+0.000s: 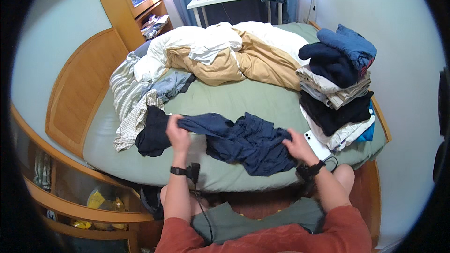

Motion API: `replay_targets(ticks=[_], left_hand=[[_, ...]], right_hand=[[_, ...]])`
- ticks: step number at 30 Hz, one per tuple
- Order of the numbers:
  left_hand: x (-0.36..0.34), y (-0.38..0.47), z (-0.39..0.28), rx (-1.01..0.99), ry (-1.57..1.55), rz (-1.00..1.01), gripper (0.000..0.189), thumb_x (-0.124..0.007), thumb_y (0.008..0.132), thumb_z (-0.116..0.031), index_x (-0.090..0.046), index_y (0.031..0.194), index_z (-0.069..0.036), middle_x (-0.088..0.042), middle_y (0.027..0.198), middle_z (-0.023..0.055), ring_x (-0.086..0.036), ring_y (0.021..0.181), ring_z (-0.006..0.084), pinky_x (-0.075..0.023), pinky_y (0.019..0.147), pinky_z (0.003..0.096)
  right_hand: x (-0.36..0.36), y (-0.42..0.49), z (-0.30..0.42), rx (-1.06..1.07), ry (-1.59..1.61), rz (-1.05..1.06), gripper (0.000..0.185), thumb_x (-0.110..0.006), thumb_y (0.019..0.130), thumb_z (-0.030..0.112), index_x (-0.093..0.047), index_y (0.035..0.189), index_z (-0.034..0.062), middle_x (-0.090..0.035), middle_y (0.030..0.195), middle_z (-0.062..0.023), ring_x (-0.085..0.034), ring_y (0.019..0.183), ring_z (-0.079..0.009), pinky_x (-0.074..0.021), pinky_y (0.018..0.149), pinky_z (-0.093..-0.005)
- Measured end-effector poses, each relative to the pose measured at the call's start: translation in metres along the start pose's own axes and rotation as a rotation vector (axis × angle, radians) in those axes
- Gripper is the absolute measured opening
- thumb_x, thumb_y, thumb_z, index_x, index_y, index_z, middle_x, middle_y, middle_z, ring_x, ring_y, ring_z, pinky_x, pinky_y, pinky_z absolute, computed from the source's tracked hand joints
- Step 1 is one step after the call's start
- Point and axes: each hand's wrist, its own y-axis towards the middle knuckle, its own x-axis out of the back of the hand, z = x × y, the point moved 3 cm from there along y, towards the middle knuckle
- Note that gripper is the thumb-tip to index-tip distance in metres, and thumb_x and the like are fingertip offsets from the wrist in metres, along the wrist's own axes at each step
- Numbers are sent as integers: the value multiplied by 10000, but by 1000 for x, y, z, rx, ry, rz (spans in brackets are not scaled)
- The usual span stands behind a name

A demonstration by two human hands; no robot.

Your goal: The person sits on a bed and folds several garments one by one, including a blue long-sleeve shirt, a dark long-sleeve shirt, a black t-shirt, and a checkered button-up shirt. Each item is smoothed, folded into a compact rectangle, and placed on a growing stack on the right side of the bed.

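Note:
A crumpled navy garment stretches between my hands over the front of the bed. My left hand grips its narrow left end, which looks pulled taut. At the opposite end, my right hand pinches the cloth's edge between thumb and fingers. Beside my left hand lies a black garment, partly over a checked shirt. A white phone lies on the bed just right of my right hand. The garment's exact kind cannot be told from its folds.
A tall stack of folded clothes stands at the bed's right side. Tan and white bedding is heaped across the back of the green sheet. The wooden headboard rises at left. A white desk stands beyond the bed.

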Motion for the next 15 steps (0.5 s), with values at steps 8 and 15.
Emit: replay_targets(ticks=[8, 15], left_hand=[[43, 18, 30, 26, 76, -305, 461, -532, 842, 148, -599, 1286, 40, -643, 1234, 140, -624, 1178, 269, -473, 1099, 379], [-54, -62, -31, -157, 439, 938, 874, -895, 798, -454, -565, 1494, -43, -537, 1564, 245, -510, 1447, 431, -368, 1240, 568]], right_hand=[[6, 18, -16, -18, 347, -355, 210, -692, 1016, 118, -577, 1146, 0, -658, 968, -102, -614, 902, -181, -511, 848, -345], [-22, -2, 26, 389, -155, -383, 607, -820, 910, 256, -556, 1394, 3, -630, 1346, -237, -565, 1319, -432, -451, 1148, -485]])
